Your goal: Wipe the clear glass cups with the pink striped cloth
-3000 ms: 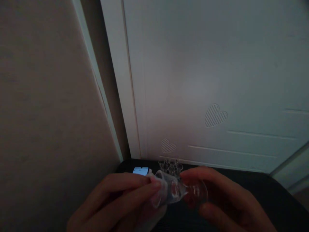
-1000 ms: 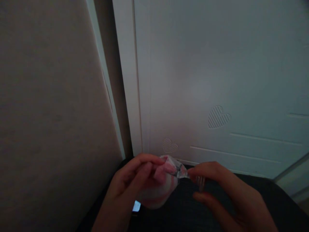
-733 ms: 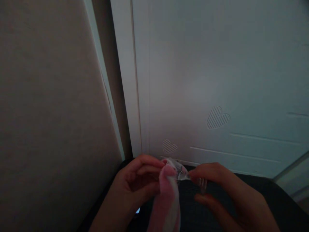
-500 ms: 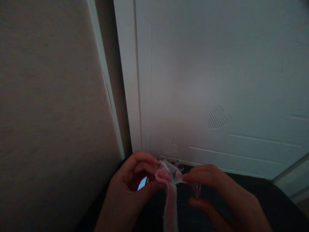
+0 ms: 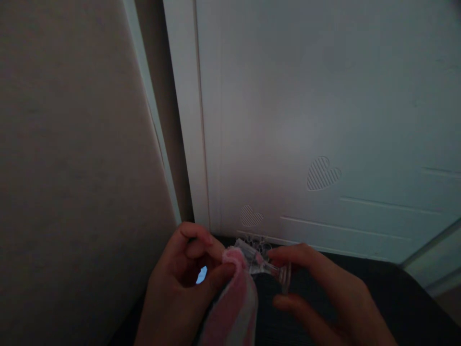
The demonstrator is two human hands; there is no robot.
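My left hand [image 5: 187, 274] pinches a pink-and-white striped cloth [image 5: 236, 302] between thumb and fingers. The cloth hangs down toward the bottom edge, and its bunched upper end touches a small clear stemmed cup [image 5: 248, 254]. That cup lies tilted, its bowl toward the cloth and its ridged foot to the right. Fingers of my right hand [image 5: 320, 283] rest at the stem and foot, with the thumb lower down, so the cup is steadied between them. Part of the bowl is hidden by the cloth.
Behind the cup, several small clear pieces [image 5: 264, 242] lie on the dark tabletop [image 5: 345, 269]. A white panel [image 5: 288, 120] with embossed hearts rises at the back. On the left stands a brownish wall [image 5: 72, 144]. A bright bluish patch [image 5: 202, 275] shows through my left hand.
The cloth has shifted left off the cup with my left hand, uncovering more of the bowl and stem. More of the striped cloth shows below. My right hand has moved slightly left.
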